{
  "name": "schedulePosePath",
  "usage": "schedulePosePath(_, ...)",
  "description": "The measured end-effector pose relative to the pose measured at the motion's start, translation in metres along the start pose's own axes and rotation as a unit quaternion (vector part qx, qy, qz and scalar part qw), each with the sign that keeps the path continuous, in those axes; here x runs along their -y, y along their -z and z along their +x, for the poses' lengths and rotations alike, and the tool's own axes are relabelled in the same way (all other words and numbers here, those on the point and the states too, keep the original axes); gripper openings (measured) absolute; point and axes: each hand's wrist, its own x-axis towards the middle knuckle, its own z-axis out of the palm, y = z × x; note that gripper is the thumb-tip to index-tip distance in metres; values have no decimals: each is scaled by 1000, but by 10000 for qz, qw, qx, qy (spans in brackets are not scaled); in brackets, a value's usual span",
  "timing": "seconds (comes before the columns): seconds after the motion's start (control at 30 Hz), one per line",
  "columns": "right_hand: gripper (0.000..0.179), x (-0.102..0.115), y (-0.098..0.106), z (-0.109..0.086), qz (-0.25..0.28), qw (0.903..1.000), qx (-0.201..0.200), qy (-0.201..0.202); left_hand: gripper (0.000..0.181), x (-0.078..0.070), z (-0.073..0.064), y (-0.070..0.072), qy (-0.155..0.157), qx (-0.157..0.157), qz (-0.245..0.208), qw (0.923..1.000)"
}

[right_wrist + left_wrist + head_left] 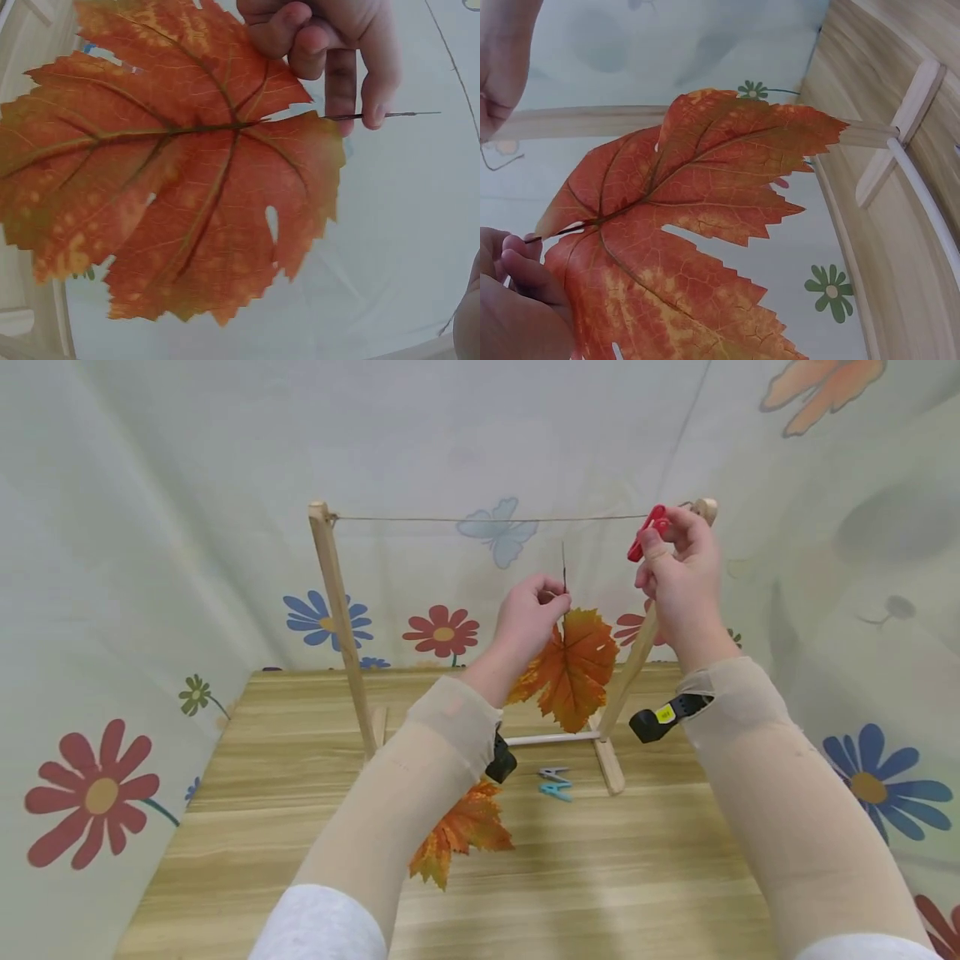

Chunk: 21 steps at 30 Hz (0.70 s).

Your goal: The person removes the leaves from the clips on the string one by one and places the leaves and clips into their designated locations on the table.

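Note:
Between thumb and fingers, my left hand (529, 617) pinches the thin stem (564, 564) of an orange artificial maple leaf (576, 672). The leaf hangs below the hand, its stem tip pointing up just beneath a string (420, 519). In the left wrist view the leaf (697, 180) spreads out beyond the fingers; the right wrist view also shows the leaf (172, 150) and the pinched stem. My right hand (684, 578) holds a red clothespin (647, 533) by the string's right end. Whether the clothespin touches the string, I cannot tell.
The string spans two wooden posts, left (337, 602) and right (637, 652), joined low by a white rod (551, 738). On the wooden table (637, 877) lie a grey clothespin (553, 773), a blue clothespin (556, 790) and a second orange leaf (468, 827), partly behind my left forearm.

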Motion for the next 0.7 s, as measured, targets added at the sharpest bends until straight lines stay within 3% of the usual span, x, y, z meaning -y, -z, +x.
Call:
schedulePosePath(0.23, 50, -15, 3, -6, 35, 9999, 8, 99, 14, 6, -1, 1, 35, 29, -202, 9998)
schedulePosePath(0.57, 49, -31, 6, -14, 30, 9999, 65, -84, 9, 18, -1, 3, 75, 35, -272, 9996)
schedulePosePath(0.7, 45, -39, 8, -17, -195, 9997, 74, -150, 8, 22, -4, 5, 153, 118, -390, 9991)
